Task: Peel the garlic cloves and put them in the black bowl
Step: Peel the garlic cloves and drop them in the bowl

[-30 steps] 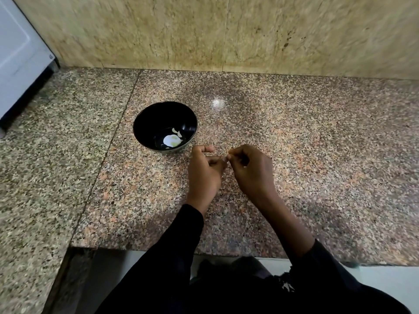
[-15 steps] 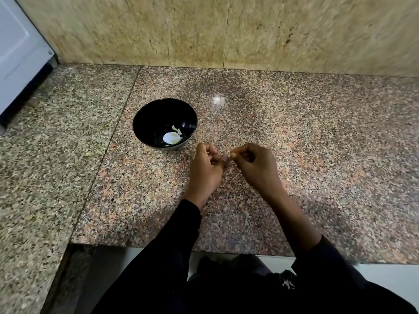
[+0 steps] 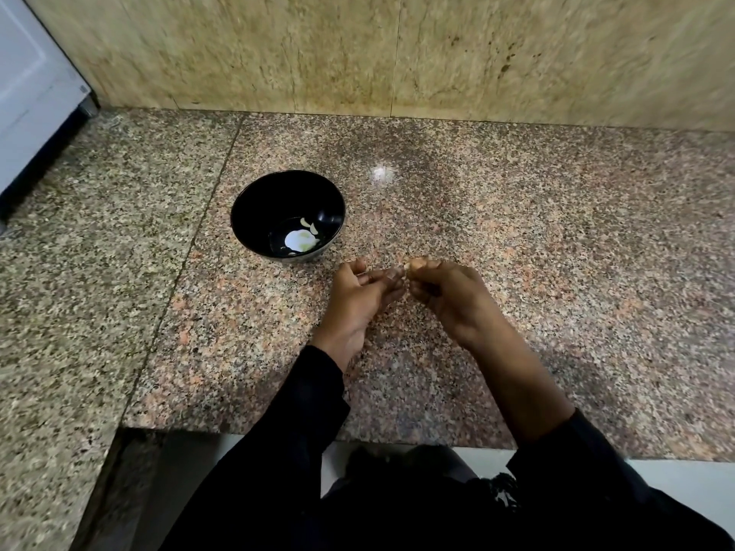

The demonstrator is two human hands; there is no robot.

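Observation:
The black bowl (image 3: pixel 254 200) stands on the granite counter, left of centre, with a few pale peeled garlic cloves (image 3: pixel 309 225) at its bottom beside a bright reflection. Just right of and below the bowl, my left hand (image 3: pixel 360 298) and my right hand (image 3: pixel 445 292) meet fingertip to fingertip above the counter. Between them they pinch a small garlic clove (image 3: pixel 406 266), of which only a pale sliver shows. The fingers of both hands are curled.
The speckled granite counter (image 3: pixel 557 252) runs to a beige stone wall (image 3: pixel 397 53) at the back. A white appliance (image 3: pixel 28 93) stands at the far left. The counter's front edge lies close below my wrists, with a recess at the lower left.
Both hands have stayed at the same spot by the bowl. The fingers have shifted a little on the clove. The bowl has not moved.

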